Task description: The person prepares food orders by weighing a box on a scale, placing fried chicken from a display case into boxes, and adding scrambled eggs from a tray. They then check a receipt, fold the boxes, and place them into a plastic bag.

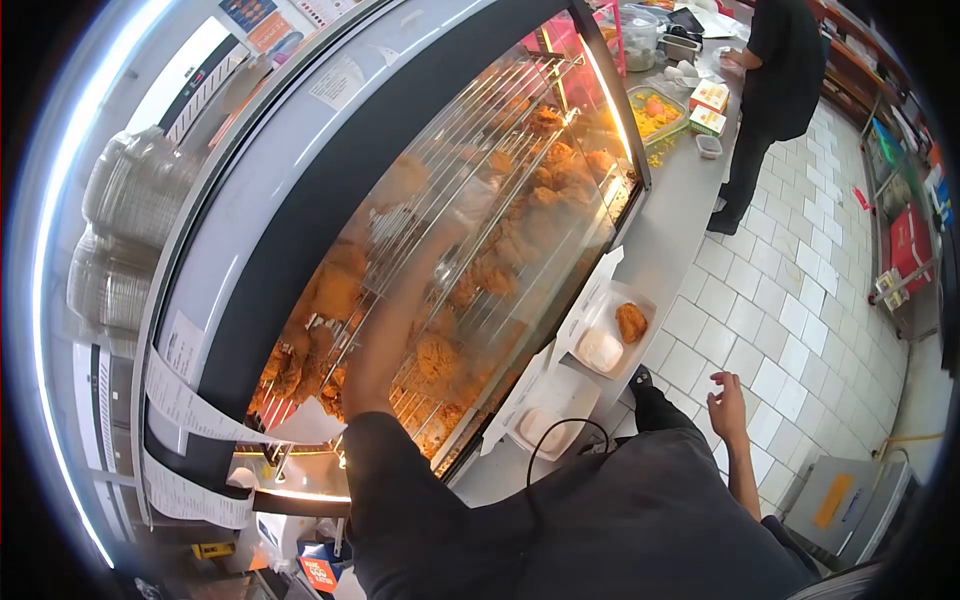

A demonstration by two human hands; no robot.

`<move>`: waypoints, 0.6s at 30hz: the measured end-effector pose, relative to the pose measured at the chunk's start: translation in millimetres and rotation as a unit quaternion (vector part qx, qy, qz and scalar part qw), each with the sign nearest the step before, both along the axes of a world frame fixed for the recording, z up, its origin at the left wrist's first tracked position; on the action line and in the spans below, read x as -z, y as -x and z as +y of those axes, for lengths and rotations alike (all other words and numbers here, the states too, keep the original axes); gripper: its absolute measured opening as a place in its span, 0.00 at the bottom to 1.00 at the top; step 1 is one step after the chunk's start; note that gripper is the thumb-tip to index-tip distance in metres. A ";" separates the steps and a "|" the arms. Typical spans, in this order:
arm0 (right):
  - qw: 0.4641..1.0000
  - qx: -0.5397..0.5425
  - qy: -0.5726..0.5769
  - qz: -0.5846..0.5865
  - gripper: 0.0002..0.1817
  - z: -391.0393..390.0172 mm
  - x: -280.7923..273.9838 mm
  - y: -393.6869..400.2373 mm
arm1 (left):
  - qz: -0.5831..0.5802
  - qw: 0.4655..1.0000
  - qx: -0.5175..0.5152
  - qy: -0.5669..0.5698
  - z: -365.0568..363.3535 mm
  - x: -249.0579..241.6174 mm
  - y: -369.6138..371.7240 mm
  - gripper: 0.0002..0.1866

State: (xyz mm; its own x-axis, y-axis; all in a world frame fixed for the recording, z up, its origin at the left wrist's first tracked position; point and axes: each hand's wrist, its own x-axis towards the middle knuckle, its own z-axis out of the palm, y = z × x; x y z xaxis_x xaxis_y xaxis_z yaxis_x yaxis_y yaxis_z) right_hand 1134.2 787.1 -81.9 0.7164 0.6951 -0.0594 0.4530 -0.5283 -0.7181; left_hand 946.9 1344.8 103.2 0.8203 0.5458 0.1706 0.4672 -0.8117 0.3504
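My left hand [474, 206] reaches inside the glass-fronted warming cabinet [292, 205], blurred behind the fogged glass. Something clear like a plastic glove seems to cover it; I cannot tell what its fingers hold. Around it, fried chicken pieces [437, 357] lie on wire racks [440, 205]. Off to the right, my right hand [728, 402] hangs over the floor with its fingers apart, holding nothing. Nearest to it on the counter stands an open takeaway box [581, 318] with a lidded tub [600, 351] and one chicken piece [631, 323] inside.
A second open box [520, 405] with a tub sits beside the first. Paper receipts [195, 400] hang at the cabinet's left end. Clear plastic containers [140, 190] are stacked behind it. Farther along the counter, a co-worker [785, 75] stands near a tray of yellow food [655, 112].
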 end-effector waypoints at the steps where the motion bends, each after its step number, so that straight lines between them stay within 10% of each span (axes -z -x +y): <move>1: 1.000 -0.005 0.009 0.013 0.19 7.0 -0.4 1.2 | -0.020 1.000 0.005 0.013 -8.7 -8.9 9.1 0.25; 12: 0.979 -0.186 -0.083 -0.002 0.18 93.7 22.1 18.7 | -0.262 0.952 -0.061 0.147 -152.2 -33.3 173.5 0.27; 14: 0.965 -0.229 -0.117 -0.045 0.17 103.9 35.4 23.3 | -0.166 0.946 -0.264 0.089 -177.2 -34.8 207.8 0.37; 18: 0.968 -0.196 -0.158 0.006 0.19 121.0 38.2 45.8 | -0.230 0.905 -0.311 -0.177 -230.1 -6.0 266.0 0.42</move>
State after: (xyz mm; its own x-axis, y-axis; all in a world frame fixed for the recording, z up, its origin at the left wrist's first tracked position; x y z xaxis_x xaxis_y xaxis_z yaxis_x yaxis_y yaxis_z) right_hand 1088.4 908.2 -120.1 0.3940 0.8983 0.1947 0.5649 -0.0695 -0.8222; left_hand 680.8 1114.7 109.3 0.1712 0.7217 0.6707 0.7435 -0.5413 0.3927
